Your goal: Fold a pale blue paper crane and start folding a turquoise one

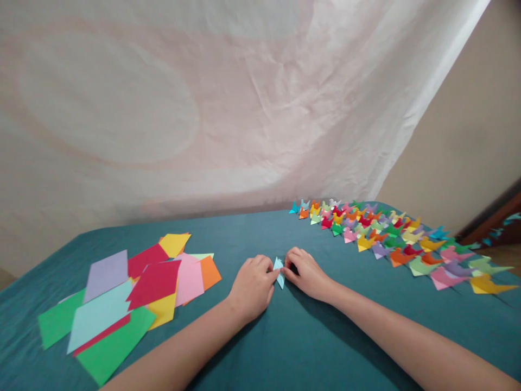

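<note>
A small piece of folded light blue paper [279, 264], narrow and pointed at both ends, is at the middle of the table between my two hands. My left hand [253, 285] has its fingers closed at the paper's left side, the thumb pressing near its centre. From the right, my right hand [306, 273] pinches the paper's other edge between thumb and forefinger. Fingertips cover part of the folds, so their exact shape is hidden.
Loose coloured paper squares [157, 282] lie overlapping on the left of the green-blue tablecloth [244, 233]. Rows of small folded paper birds [382, 233] stand along the right side. Behind the table hangs a pale curtain [228, 108].
</note>
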A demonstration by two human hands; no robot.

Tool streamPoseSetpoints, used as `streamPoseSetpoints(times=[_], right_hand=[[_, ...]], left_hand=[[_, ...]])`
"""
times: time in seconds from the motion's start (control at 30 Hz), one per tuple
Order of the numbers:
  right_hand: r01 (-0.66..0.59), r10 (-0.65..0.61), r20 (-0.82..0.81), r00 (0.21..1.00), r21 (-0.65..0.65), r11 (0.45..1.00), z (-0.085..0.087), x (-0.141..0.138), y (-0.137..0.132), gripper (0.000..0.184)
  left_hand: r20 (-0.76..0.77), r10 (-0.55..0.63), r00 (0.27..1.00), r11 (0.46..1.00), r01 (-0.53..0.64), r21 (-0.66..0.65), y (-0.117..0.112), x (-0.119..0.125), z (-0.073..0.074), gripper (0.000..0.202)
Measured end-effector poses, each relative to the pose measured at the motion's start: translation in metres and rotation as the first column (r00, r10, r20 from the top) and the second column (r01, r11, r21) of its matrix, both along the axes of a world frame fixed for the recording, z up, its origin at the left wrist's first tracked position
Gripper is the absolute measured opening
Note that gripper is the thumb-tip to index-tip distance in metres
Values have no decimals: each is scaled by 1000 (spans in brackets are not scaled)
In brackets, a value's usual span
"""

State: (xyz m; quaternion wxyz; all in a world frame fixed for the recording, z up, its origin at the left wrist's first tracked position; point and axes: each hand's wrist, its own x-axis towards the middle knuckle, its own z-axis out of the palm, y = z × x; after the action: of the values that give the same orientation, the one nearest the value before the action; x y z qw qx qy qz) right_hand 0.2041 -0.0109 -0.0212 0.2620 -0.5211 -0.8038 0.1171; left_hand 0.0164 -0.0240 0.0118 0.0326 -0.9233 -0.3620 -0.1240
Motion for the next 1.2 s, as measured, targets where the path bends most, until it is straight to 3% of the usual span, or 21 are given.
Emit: streamPoseSetpoints(times=[0.27,0.47,0.67,0.8,0.97,1.2], right_hand=[[-12,13,-50,999,23,1000,-1,1,0,10],[-100,116,-188,975,95,990,-1,10,-5,10],[-246,234,82,969,212,946,3,15,-17,35],[-278,218,234,948,266,923,6,14,-20,35],[-284,188,310,932,300,911,6,12,-21,29],[-294,169,413,895,260,920,11,9,-23,25]], left_hand=[[-116,-43,992,998,49,45,-3,2,6,23],[-142,-41,989,997,50,56,-3,1,7,23],[-142,-40,989,997,50,65,-2,0,6,24],[-131,-38,991,996,48,75,-2,0,5,23],[-130,-40,991,996,49,74,-2,1,5,23],[-124,-48,991,995,58,78,-2,1,3,22]])
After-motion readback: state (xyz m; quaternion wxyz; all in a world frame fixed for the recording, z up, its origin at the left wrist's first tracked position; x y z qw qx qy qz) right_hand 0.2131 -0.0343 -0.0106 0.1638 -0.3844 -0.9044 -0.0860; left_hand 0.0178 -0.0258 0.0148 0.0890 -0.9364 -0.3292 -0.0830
